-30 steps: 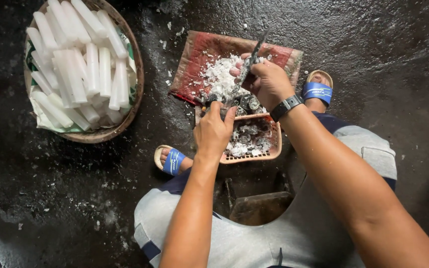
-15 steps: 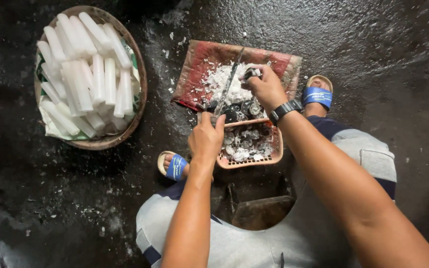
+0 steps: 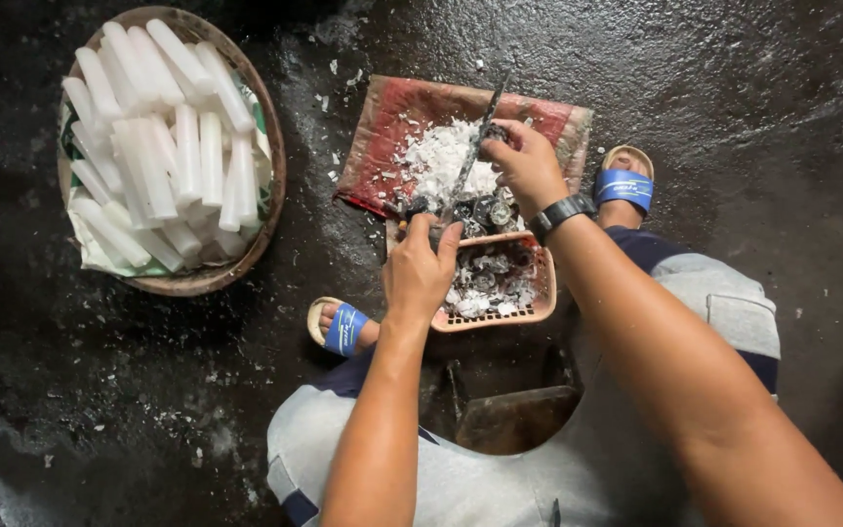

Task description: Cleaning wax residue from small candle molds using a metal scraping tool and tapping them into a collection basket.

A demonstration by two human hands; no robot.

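Now the right hand (image 3: 529, 166) grips a knife (image 3: 470, 156) by its handle, its long blade slanting down-left over white shavings on the red board (image 3: 382, 127). Left hand (image 3: 421, 273) pinches a dark piece above the orange basket (image 3: 539, 293).

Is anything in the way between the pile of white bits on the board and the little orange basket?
Nothing visible blocks it. The white pile lies on the board, and the basket sits right at the board's near edge. Only the left hand and a few dark pieces sit there.
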